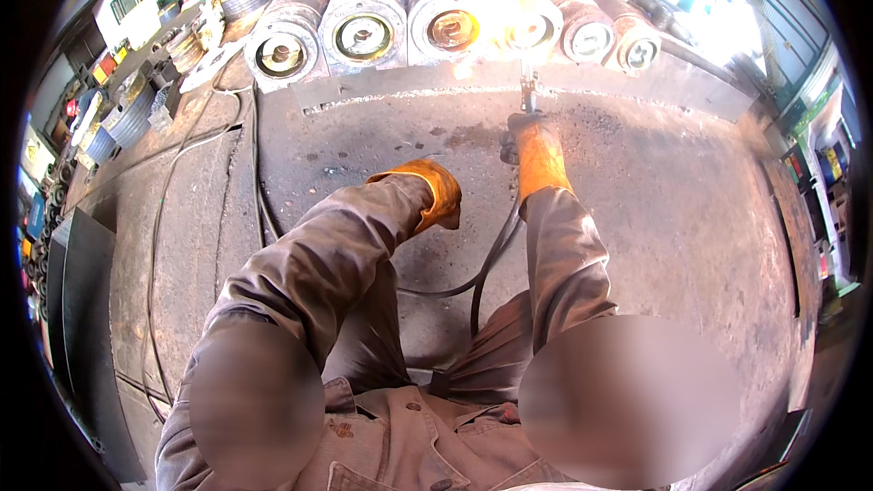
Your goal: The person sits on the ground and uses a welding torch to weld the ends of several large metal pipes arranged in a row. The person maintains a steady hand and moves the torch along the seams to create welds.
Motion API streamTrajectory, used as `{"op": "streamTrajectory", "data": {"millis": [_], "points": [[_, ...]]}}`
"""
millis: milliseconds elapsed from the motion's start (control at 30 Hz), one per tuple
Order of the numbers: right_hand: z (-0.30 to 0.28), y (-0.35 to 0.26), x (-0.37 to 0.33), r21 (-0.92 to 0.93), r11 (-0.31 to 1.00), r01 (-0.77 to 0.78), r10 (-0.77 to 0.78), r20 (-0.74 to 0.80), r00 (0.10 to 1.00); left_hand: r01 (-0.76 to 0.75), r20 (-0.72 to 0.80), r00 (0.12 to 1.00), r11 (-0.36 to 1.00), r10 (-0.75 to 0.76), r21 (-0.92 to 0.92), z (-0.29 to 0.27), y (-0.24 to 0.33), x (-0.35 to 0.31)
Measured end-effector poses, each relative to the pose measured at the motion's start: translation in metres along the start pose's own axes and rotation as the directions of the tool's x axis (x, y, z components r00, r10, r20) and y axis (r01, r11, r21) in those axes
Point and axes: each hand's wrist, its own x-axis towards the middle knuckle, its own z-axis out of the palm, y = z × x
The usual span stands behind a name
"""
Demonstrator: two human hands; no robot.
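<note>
My right hand [539, 150], in an orange leather glove, is closed round a welding torch [529, 91] with a metal head. The torch points away from me at the end of a steel cylinder [530, 29], the fourth from the left in a row, where white glare washes out the detail. A dark cable [496, 250] runs from below this hand back between my legs. My left hand [441, 195], gloved alike, hangs bent down over the floor in front of my left knee. Its fingers are mostly hidden by the glove and sleeve.
Several more cylinders, such as the leftmost one [282, 50], lie side by side beyond a low metal plate [400, 91]. Cables [255, 145] cross the concrete floor [673, 218] on the left. Coiled metal rings [129, 114] stand farther left; a dark metal box [82, 264] is at the left edge.
</note>
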Motion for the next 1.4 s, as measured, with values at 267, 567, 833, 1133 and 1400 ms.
{"op": "streamTrajectory", "data": {"millis": [267,567,833,1133,1400], "points": [[0.002,-0.009,-0.021,0.002,1.000,0.002,-0.002,-0.018,1.000,0.023,0.163,0.986,0.999,-0.027,0.025,-0.015,0.002,-0.010],[-0.002,0.010,0.016,0.009,1.000,-0.012,0.012,-0.010,1.000,0.007,0.133,0.991,1.000,-0.011,0.027,-0.023,0.010,-0.018],[0.008,-0.016,-0.006,-0.097,0.994,-0.041,0.041,-0.007,0.999,0.005,0.153,0.988,0.999,-0.010,0.035,-0.021,0.004,-0.019],[0.017,0.007,0.056,-0.034,0.983,-0.182,0.182,0.001,0.983,-0.006,0.155,0.988,0.998,-0.004,0.066,-0.017,0.007,-0.011],[0.023,0.026,0.079,-0.108,0.991,-0.079,0.078,-0.010,0.997,-0.037,0.129,0.991,0.999,0.032,0.037,-0.016,0.001,-0.015]]}}
